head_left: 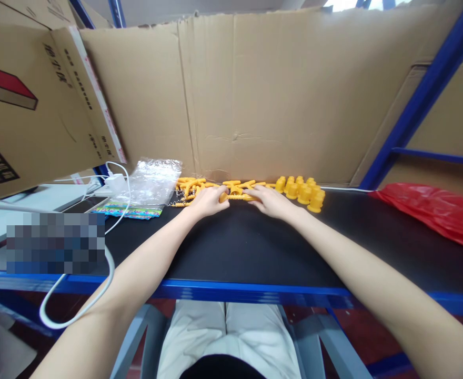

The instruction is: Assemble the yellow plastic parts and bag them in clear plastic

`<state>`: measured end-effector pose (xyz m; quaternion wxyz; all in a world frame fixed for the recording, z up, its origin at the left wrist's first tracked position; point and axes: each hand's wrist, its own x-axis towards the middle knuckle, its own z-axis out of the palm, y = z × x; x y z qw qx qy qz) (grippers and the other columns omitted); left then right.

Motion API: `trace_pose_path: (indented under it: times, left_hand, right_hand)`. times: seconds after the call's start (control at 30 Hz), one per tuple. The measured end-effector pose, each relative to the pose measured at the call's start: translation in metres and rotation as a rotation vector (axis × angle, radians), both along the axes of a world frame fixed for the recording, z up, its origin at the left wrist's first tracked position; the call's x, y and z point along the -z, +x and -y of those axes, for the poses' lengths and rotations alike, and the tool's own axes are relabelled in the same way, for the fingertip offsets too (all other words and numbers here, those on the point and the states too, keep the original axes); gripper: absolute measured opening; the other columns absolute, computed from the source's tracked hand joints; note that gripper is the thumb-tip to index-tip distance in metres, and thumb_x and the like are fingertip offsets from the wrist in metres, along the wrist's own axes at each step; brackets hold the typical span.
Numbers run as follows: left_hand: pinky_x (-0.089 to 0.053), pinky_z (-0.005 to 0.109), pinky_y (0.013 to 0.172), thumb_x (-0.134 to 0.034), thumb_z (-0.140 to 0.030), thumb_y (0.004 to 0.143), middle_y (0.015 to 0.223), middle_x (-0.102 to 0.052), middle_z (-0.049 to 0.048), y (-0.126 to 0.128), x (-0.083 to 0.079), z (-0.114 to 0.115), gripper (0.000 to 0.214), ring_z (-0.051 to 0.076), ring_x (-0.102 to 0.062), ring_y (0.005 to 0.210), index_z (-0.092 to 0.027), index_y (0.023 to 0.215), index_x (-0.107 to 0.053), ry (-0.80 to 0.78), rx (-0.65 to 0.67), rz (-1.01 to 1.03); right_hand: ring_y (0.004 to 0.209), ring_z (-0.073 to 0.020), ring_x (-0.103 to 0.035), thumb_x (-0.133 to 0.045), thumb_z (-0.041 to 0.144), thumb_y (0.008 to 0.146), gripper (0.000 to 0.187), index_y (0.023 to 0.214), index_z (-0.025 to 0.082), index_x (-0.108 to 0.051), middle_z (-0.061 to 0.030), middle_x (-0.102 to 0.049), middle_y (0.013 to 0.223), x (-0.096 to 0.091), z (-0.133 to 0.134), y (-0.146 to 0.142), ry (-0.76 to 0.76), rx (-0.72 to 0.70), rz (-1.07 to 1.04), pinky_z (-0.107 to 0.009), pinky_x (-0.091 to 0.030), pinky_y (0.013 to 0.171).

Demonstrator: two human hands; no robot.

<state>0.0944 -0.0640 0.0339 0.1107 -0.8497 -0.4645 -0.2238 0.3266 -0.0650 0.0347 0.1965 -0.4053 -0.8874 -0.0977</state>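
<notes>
Yellow piece (248,198) lies between left hand (210,202) and right hand (271,202), touching both — whether gripped, I cannot tell

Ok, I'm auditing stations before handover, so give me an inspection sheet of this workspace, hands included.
Surface: black tabletop, blue front edge
Job's things: yellow branching pieces toward the back; yellow cup-shaped pieces grouped to their right
Clutter: clear plastic at left, red plastic at right
Hands: left hand and right hand at the yellow branching pieces; exact grip unclear
Cables: white cable looping at left
Surroundings: cardboard panel behind, blue frame at right
</notes>
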Motion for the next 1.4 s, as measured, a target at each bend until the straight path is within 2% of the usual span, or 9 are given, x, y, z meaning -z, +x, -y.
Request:
trace_pose_path:
  times: [0.27, 0.5, 0.6, 0.7, 0.8, 0.9, 1.03, 1.2, 1.4]
  left_hand:
    - [-0.041, 0.027, 0.064, -0.051, -0.03, 0.073, 0.081, -0.067, 0.0027, -0.002, 0.0, -0.003, 0.031, 0.019, -0.061, 0.073, -0.021, 0.102, -0.06, -0.004, -0.018, 0.041]
    - [-0.04, 0.026, 0.063, -0.052, -0.029, 0.072, 0.078, -0.065, 0.0027, -0.01, 0.002, -0.009, 0.032, 0.019, -0.059, 0.07, -0.021, 0.101, -0.061, -0.004, -0.036, 0.096]
    - [-0.038, 0.025, 0.061, -0.052, -0.029, 0.072, 0.076, -0.065, 0.002, -0.011, 0.004, -0.01, 0.031, 0.017, -0.058, 0.068, -0.021, 0.1, -0.061, 0.017, -0.016, 0.121]
    - [-0.037, 0.024, 0.059, -0.051, -0.028, 0.071, 0.073, -0.064, 0.0014, -0.01, 0.006, -0.01, 0.029, 0.016, -0.057, 0.065, -0.02, 0.098, -0.061, 0.03, 0.003, 0.139]
    - [-0.036, 0.024, 0.058, -0.052, -0.028, 0.071, 0.071, -0.063, 0.0012, -0.009, 0.007, -0.011, 0.028, 0.016, -0.057, 0.064, -0.02, 0.096, -0.062, 0.03, -0.006, 0.145]
    - [-0.035, 0.024, 0.057, -0.051, -0.028, 0.071, 0.07, -0.062, 0.0011, -0.009, 0.008, -0.011, 0.027, 0.016, -0.056, 0.062, -0.02, 0.096, -0.062, 0.038, -0.017, 0.156]
    - [-0.036, 0.023, 0.057, -0.052, -0.028, 0.071, 0.07, -0.063, 0.0013, -0.008, 0.008, -0.01, 0.028, 0.016, -0.056, 0.062, -0.02, 0.096, -0.062, 0.044, -0.013, 0.165]
    - [-0.036, 0.024, 0.058, -0.053, -0.027, 0.071, 0.073, -0.064, 0.0016, -0.007, 0.008, -0.008, 0.029, 0.015, -0.056, 0.062, -0.02, 0.097, -0.062, 0.045, -0.009, 0.158]
    - [-0.037, 0.024, 0.059, -0.053, -0.029, 0.071, 0.074, -0.064, 0.0021, -0.007, 0.007, -0.008, 0.032, 0.016, -0.057, 0.064, -0.02, 0.1, -0.062, 0.043, -0.024, 0.131]
  right_hand:
    - [0.114, -0.0264, -0.052, -0.055, 0.023, 0.083, 0.046, 0.128, 0.016, -0.047, -0.0148, -0.053, 0.124, 0.001, -0.005, 0.0, -0.054, -0.065, -0.167, -0.043, -0.04, 0.096]
    - [0.08, -0.0164, -0.064, -0.064, 0.026, 0.076, 0.038, 0.11, 0.018, -0.049, -0.0062, -0.064, 0.096, -0.004, -0.011, 0.009, -0.52, -0.104, -0.542, -0.034, -0.052, 0.078]
    - [0.068, -0.0154, -0.066, -0.06, 0.037, 0.081, 0.026, 0.097, 0.016, -0.055, -0.0064, -0.065, 0.085, -0.002, -0.012, 0.006, -0.682, -0.129, -0.71, -0.033, -0.053, 0.075]
    - [0.059, -0.015, -0.066, -0.049, 0.045, 0.088, 0.031, 0.088, 0.015, -0.055, -0.0071, -0.066, 0.073, 0.001, -0.014, 0.002, -0.798, -0.085, -0.816, -0.03, -0.055, 0.065]
    - [0.054, -0.0135, -0.065, -0.049, 0.043, 0.089, 0.03, 0.102, 0.016, -0.048, -0.0048, -0.067, 0.07, 0.002, -0.015, 0.001, -0.827, -0.054, -0.849, -0.026, -0.053, 0.056]
    - [0.051, -0.0117, -0.063, -0.063, 0.034, 0.082, 0.043, 0.113, 0.019, -0.038, -0.001, -0.068, 0.072, 0.0, -0.013, 0.004, -0.818, -0.108, -0.837, -0.024, -0.051, 0.054]
    - [0.05, -0.0113, -0.062, -0.066, 0.033, 0.079, 0.039, 0.104, 0.018, -0.04, -0.0004, -0.068, 0.069, -0.003, -0.01, 0.005, -0.831, -0.131, -0.827, -0.023, -0.05, 0.053]
    - [0.042, -0.0107, -0.059, -0.047, 0.052, 0.087, 0.037, 0.084, 0.015, -0.049, -0.0061, -0.067, 0.061, -0.005, -0.006, 0.0, -0.856, -0.014, -0.791, -0.019, -0.042, 0.039]
    - [0.043, -0.0095, -0.059, -0.045, 0.057, 0.087, 0.045, 0.09, 0.013, -0.056, -0.0095, -0.069, 0.073, -0.009, -0.004, 0.001, -0.845, 0.082, -0.747, -0.018, -0.042, 0.036]
